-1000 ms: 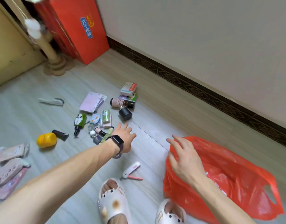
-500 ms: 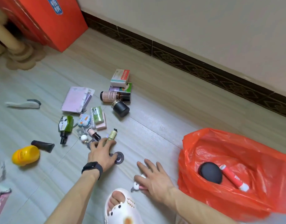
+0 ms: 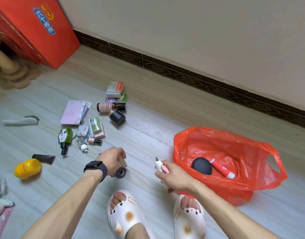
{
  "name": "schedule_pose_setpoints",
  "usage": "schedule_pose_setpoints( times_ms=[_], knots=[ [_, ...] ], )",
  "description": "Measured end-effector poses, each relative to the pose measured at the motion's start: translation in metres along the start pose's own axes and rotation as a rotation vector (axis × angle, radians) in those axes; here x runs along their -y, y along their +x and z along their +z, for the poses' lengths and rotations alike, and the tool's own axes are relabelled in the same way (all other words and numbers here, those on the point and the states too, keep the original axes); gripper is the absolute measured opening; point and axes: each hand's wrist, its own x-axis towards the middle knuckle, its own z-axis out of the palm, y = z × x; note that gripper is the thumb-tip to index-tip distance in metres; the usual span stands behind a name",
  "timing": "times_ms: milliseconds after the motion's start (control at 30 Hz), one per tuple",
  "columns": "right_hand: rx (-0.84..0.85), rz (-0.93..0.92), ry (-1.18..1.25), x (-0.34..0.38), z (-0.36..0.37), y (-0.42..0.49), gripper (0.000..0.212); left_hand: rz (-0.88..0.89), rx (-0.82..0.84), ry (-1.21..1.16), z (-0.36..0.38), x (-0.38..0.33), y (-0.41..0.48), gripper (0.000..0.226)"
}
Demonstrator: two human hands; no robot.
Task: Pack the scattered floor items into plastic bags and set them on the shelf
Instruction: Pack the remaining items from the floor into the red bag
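Lifted off the floor since earlier, one clipper (image 3: pixel 159 167) is pinched in the right hand (image 3: pixel 174 178), just beside one red bag (image 3: pixel 243 149) holding two things: black disc (image 3: pixel 202 166), red tube (image 3: pixel 221 168). Left hand (image 3: pixel 112 158) curls around one small bottle (image 3: pixel 122 162), just beside one tape roll (image 3: pixel 120 173).

Only one camera here, worn on the person's head, looking forward and steeply down at the floor (image 3: pixel 157 128) from close above. Its wide lens takes in the slippers (image 3: pixel 124 216) at 6 o'clock and the wall (image 3: pixel 200 31) from 11 round to 3 o'clock.
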Motion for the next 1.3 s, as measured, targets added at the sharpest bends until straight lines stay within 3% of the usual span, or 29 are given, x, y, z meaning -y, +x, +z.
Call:
schedule_pose_setpoints(
  times_ms=[100, 267, 400, 533, 633, 700, 767, 833, 933, 1067, 1200, 1300],
  knots=[
    [-0.089, 0.054, 0.534, -0.010, -0.031, -0.045, 0.017, 0.063, 0.015, 0.009, -0.034, -0.047, -0.011, 0.014],
    [-0.427, 0.134, 0.732, -0.062, -0.080, -0.076, 0.012, 0.272, 0.077, -0.055, -0.060, -0.140, -0.009, 0.007],
    [-0.580, 0.265, 0.774, -0.107, -0.118, -0.069, 0.007, 0.436, 0.090, -0.028, -0.061, -0.221, 0.010, 0.005],
    [-0.599, 0.367, 0.645, -0.138, -0.141, -0.052, 0.016, 0.461, 0.021, 0.016, -0.023, -0.274, 0.042, 0.008],
    [-0.611, 0.331, 0.557, -0.143, -0.150, -0.043, 0.013, 0.459, -0.064, -0.062, 0.026, -0.283, 0.061, 0.020],
    [-0.680, 0.278, 0.333, -0.146, -0.152, -0.037, 0.015, 0.445, -0.063, -0.009, 0.055, -0.277, 0.061, 0.042],
    [-0.691, 0.234, -0.031, -0.148, -0.146, -0.035, 0.038, 0.437, 0.046, 0.214, 0.083, -0.265, 0.051, 0.074],
    [-0.494, 0.173, -0.350, -0.161, -0.133, -0.032, 0.069, 0.463, 0.153, 0.458, 0.099, -0.255, 0.038, 0.084],
    [-0.127, 0.377, -0.616, -0.174, -0.112, -0.031, 0.088, 0.549, 0.162, 0.616, 0.089, -0.245, 0.027, 0.081],
    [-0.124, 0.387, -0.674, -0.159, -0.103, -0.033, 0.071, 0.679, -0.046, 0.648, 0.037, -0.232, 0.015, 0.073],
    [-0.265, 0.167, -0.799, -0.104, -0.100, -0.040, 0.051, 0.508, -0.115, 0.668, -0.026, -0.185, 0.006, 0.063],
    [-0.374, -0.069, -0.815, -0.045, -0.089, -0.048, 0.052, 0.323, -0.171, 0.717, -0.063, -0.124, -0.005, 0.057]
  ],
)
